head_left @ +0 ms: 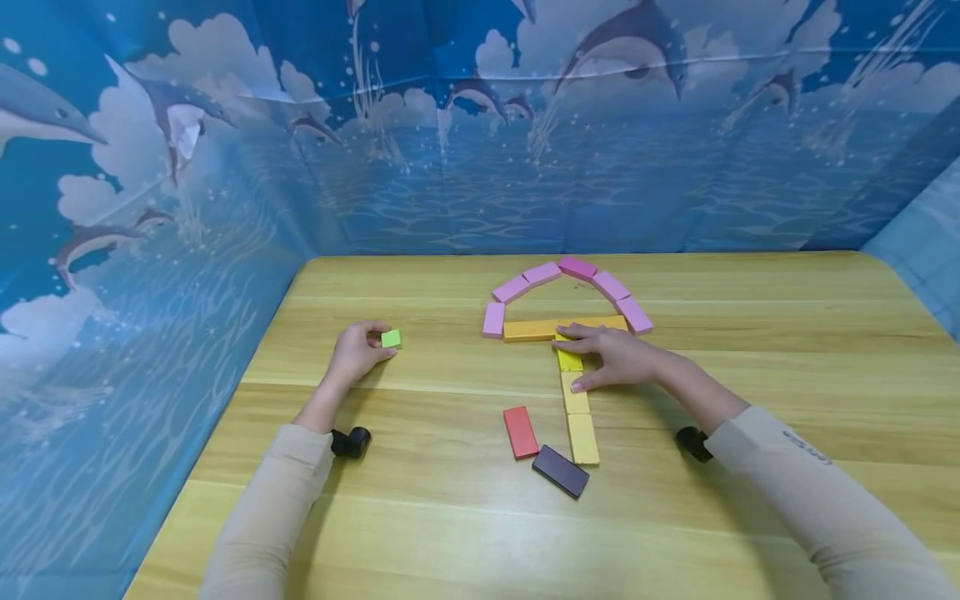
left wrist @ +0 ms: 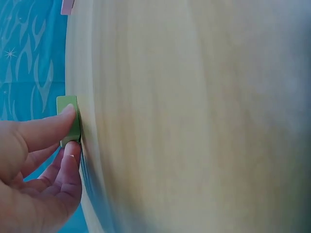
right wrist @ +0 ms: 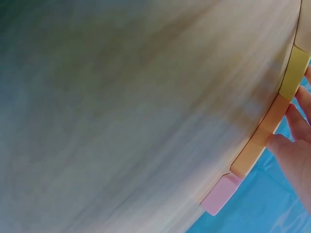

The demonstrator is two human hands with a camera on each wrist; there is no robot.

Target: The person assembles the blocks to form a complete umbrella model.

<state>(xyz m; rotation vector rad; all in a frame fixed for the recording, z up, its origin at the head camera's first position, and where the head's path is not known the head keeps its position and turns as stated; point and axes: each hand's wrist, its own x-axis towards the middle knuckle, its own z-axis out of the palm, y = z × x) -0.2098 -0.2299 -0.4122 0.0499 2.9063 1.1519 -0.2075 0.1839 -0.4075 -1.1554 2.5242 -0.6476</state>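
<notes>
In the head view my left hand point(head_left: 358, 354) is at the left of the table, with a small green block point(head_left: 391, 338) pinched between thumb and fingers. The left wrist view shows the thumb on the green block point(left wrist: 65, 103) and fingertips under its lower end. My right hand point(head_left: 626, 358) lies over a column of blocks, fingers extended. Its fingertips rest around the bright yellow block point(head_left: 570, 362) and the orange bar point(head_left: 528, 331), while the thumb reaches a pale yellow block point(head_left: 576, 402). Part of the bright yellow block is hidden under the fingers.
Several pink blocks point(head_left: 512, 289) form an arch above the orange bar. Another pale yellow block point(head_left: 583, 439) ends the column. Left of it lie a red block point(head_left: 521, 432) and a black block point(head_left: 560, 472). A blue dolphin-print curtain point(head_left: 480, 183) stands behind the wooden table point(head_left: 420, 517).
</notes>
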